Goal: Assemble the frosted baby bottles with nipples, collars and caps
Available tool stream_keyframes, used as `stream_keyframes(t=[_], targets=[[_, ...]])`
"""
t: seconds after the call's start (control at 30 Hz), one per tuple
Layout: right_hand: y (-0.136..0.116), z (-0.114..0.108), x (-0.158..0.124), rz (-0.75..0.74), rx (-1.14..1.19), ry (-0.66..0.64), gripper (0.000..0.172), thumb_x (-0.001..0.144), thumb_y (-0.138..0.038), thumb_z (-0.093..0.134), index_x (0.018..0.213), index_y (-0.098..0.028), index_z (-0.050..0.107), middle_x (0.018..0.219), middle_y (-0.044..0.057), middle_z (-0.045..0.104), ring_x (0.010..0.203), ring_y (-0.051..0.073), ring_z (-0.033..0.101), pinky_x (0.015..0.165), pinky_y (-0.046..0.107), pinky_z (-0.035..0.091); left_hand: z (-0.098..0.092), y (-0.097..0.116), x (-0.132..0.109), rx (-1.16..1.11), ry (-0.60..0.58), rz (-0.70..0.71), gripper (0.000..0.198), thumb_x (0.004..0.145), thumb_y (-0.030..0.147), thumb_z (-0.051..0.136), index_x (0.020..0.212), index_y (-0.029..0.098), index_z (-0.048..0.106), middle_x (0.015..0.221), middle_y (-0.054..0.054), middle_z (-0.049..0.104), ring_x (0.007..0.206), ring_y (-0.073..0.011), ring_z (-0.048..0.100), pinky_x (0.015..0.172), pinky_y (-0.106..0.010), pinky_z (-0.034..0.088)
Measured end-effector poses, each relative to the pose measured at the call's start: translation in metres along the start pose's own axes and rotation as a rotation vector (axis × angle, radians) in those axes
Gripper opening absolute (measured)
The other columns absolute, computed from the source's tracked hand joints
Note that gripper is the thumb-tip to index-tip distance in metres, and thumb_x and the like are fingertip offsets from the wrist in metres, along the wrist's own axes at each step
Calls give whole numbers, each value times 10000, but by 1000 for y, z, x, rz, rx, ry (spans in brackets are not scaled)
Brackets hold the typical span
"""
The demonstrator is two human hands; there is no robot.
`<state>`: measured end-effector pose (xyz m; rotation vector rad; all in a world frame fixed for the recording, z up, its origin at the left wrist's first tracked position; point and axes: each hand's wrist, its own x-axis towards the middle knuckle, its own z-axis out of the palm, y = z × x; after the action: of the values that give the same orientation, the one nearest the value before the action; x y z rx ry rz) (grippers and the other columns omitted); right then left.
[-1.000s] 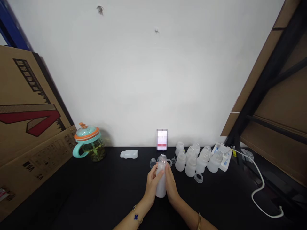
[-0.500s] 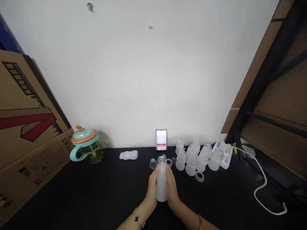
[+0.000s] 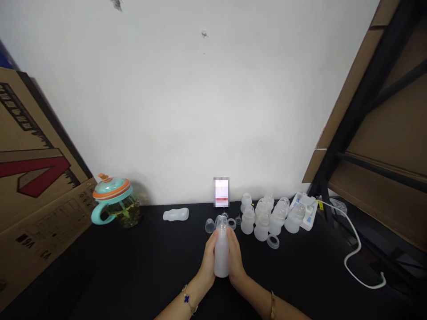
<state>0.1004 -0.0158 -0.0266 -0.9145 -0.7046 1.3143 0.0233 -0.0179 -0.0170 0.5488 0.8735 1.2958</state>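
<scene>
Tall bottle (image 3: 221, 258) is clasped between left hand (image 3: 208, 260) and right hand (image 3: 235, 260), left of the smaller bottles (image 3: 262, 227).

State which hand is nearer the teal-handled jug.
Left. The left hand is to the right of the jug, on the held bottle's left side; the right hand is farther off, on that bottle's right side.

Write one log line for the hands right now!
left hand: holds tall bottle | right hand: holds its other side | to the left: jug, lying bottle | to the right: small bottles, loose ring
</scene>
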Motion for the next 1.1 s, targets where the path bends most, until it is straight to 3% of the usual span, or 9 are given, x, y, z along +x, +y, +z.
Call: stream_keyframes(t=[0.23,0.5,0.97,1.1], targets=[[-2,2,-4,-79,15,-24,446,810,-625,684,1031,-238,700,947,36,733,885,232,673,756,327,546,4,5,-4,1,-34,5,637,664,616,823,1066,125,762,969,-106,769,910,-282,705,827,-332,538],[-3,3,-3,-54,19,-64,389,820,-604,681,939,-234,649,780,1,683,726,205,650,624,298,502,-3,-2,1,-13,-16,-24,653,645,653,815,1009,114,769,860,-88,769,860,-269,709,786,-320,542],[-7,6,-5,-68,-75,-23,405,787,-606,707,899,-219,663,770,7,673,700,194,620,601,278,471,-10,-8,6,-24,-10,-76,686,689,678,769,1040,89,764,893,-124,777,946,-309,715,842,-355,553],[-10,5,-5,-71,-94,-13,375,790,-577,716,902,-223,661,776,-3,663,701,186,608,620,276,471,-12,-8,7,-53,-69,-116,699,690,713,742,1024,99,770,972,-142,777,1031,-323,696,915,-371,538]])
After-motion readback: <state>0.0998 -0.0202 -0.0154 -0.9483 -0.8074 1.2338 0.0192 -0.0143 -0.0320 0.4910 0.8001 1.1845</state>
